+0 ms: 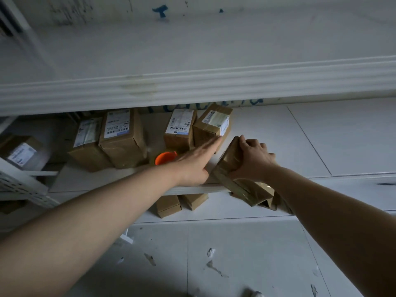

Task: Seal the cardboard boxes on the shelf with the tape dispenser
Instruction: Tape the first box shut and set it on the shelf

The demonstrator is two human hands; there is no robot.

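Several brown cardboard boxes with white labels stand on the white shelf [120, 179]. My right hand [254, 158] grips a taped cardboard box [230, 168] that lies tilted over the shelf's front edge. My left hand [197, 161] reaches forward with straight fingers, its fingertips touching the labelled box [211, 125] at the back right. An orange tape dispenser [165, 157] sits on the shelf just left of my left hand, partly hidden by it.
An upper shelf board [192, 86] overhangs the boxes. Two small boxes [168, 206] lie on the level below the shelf edge. A perforated white bracket [19, 183] sticks out at the left. The tiled floor [235, 254] lies below.
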